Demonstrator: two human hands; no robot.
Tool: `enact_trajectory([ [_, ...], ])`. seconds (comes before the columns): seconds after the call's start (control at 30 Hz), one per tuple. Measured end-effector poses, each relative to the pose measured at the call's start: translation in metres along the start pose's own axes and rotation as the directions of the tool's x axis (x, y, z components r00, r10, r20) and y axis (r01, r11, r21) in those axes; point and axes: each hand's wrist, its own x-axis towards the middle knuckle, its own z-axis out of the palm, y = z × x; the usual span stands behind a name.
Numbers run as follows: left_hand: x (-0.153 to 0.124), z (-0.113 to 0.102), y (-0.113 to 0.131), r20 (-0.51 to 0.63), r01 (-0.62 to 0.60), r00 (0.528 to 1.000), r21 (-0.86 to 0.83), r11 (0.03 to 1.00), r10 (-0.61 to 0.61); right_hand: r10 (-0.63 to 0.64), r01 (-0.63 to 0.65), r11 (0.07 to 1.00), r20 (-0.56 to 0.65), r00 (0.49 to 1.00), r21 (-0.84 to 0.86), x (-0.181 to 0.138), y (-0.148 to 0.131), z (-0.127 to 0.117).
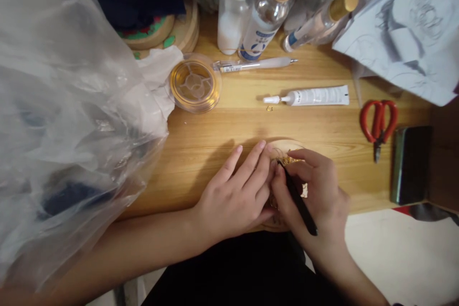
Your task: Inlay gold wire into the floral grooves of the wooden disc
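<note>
My right hand (319, 191) grips slim black tweezers (301, 203), their tip pointing down at a round wooden disc (287, 144). Fine gold wire work (292, 158) lies on the disc, along with drawn lines, much of it hidden under my fingers. My left hand (236, 191) rests with its fingers stretched out and apart, the fingertips at the disc's left part and close to the tweezers' tip. A small bent piece of gold wire (269, 108) lies on the table beyond my hands.
A spool of gold wire (195, 83), a pen (258, 64) and a white glue tube (317, 96) lie behind the disc. Several bottles (263, 19) stand at the back. Red-handled pliers (378, 124) and a phone (410, 165) are right; a plastic bag (71, 105) bulges left.
</note>
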Motion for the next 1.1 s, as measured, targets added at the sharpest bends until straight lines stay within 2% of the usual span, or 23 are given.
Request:
enact_trajectory([
  [0.37, 0.0, 0.003, 0.001, -0.006, 0.01, 1.0, 0.01, 1.0, -0.01, -0.25, 0.258, 0.964, 0.099, 0.963, -0.07, 0.009, 0.012, -0.008],
  [0.47, -0.001, 0.003, 0.001, 0.003, -0.002, 1.0, 0.025, 1.0, 0.002, -0.356, 0.373, 0.921, 0.145, 0.923, -0.114, 0.012, 0.018, -0.011],
  [0.6, -0.002, 0.003, 0.001, 0.008, -0.002, 1.0, 0.048, 0.999, 0.001, -0.493, 0.526, 0.846, 0.257, 0.831, -0.081, 0.02, 0.025, -0.018],
  [0.83, -0.001, 0.0, -0.001, 0.011, 0.0, 1.0, 0.021, 1.0, 0.0, -0.524, 0.536, 0.842, 0.343, 0.78, 0.067, 0.035, 0.035, -0.025],
  [0.9, -0.001, -0.001, -0.001, 0.016, 0.0, 1.0, 0.018, 1.0, 0.0, -0.544, 0.543, 0.835, 0.292, 0.787, 0.093, 0.037, 0.038, -0.023],
  [0.97, -0.001, -0.001, -0.001, 0.018, 0.003, 1.0, 0.017, 1.0, -0.004, -0.524, 0.515, 0.851, 0.197, 0.828, 0.102, 0.034, 0.041, -0.021],
  [1.03, -0.001, -0.001, -0.001, 0.018, 0.005, 1.0, 0.015, 1.0, -0.006, -0.399, 0.387, 0.915, 0.11, 0.91, 0.117, 0.027, 0.041, -0.018],
  [1.1, -0.001, -0.001, 0.0, 0.019, 0.006, 1.0, 0.011, 1.0, -0.007, -0.191, 0.174, 0.967, 0.078, 0.978, 0.188, 0.017, 0.04, -0.017],
])
